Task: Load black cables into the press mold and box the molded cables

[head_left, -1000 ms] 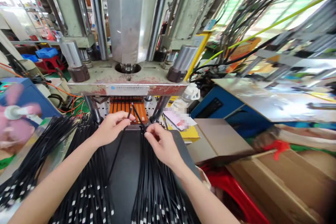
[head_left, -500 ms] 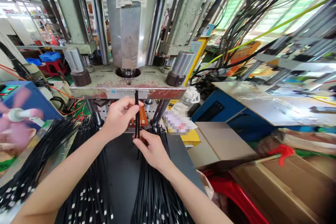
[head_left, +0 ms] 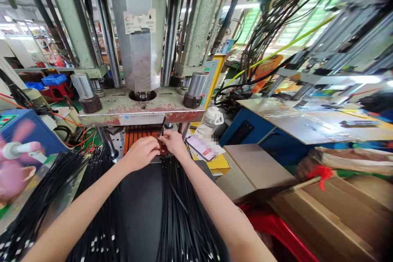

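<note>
An orange mould point(head_left: 139, 134) sits inside the press, with several black flat cords lying side by side across it. My right hand point(head_left: 172, 142) is closed at the mould's right end, pinching one black flat cord point(head_left: 162, 123) whose end sticks up past the fingers. Beside it, my left hand point(head_left: 141, 154) reaches over the mould's front edge with fingers bent together; what is between the fingertips is hidden. Bundles of the same cords hang over the dark table point(head_left: 141, 208), one bundle point(head_left: 184, 213) under my right forearm, others point(head_left: 98, 196) by my left forearm.
The press's heavy plate point(head_left: 143, 110) hangs just above my hands, between steel columns. To the right are a clear jug point(head_left: 213, 118), a phone point(head_left: 201, 147) and a cardboard box point(head_left: 258, 168). A pink fan point(head_left: 18, 151) turns at the left.
Both hands have moved forward and down to the mould from holding the black cord upright in front of the press. More of the mould shows now. The view has shifted slightly.
</note>
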`<state>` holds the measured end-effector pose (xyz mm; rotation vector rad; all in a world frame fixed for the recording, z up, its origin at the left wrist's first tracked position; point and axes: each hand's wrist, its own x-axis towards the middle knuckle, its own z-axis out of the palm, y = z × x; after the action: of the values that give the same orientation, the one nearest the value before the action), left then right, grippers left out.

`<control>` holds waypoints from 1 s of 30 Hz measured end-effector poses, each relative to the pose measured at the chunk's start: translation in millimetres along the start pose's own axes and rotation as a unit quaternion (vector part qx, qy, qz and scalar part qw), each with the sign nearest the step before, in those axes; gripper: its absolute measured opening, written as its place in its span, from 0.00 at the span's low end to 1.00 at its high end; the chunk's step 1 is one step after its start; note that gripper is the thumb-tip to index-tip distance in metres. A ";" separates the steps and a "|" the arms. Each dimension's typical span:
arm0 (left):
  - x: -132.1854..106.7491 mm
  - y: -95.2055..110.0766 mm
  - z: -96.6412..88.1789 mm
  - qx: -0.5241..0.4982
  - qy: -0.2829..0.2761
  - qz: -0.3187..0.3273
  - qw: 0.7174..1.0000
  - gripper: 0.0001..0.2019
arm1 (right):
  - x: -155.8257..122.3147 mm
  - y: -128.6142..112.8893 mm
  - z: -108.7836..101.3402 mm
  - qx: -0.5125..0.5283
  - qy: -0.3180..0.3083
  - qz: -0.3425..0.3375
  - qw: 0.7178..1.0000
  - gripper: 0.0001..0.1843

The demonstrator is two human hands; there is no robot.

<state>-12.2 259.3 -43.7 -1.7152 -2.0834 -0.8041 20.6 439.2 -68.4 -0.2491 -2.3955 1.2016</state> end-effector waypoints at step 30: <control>78.2 -80.7 49.0 0.140 -0.259 -0.253 0.922 0.26 | -17.5 16.1 5.9 -0.081 -0.018 0.032 0.996 0.09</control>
<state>-103.0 340.9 -54.8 -1.3413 -2.8968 -0.1363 32.7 438.7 -89.7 -0.3596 -2.5385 1.0472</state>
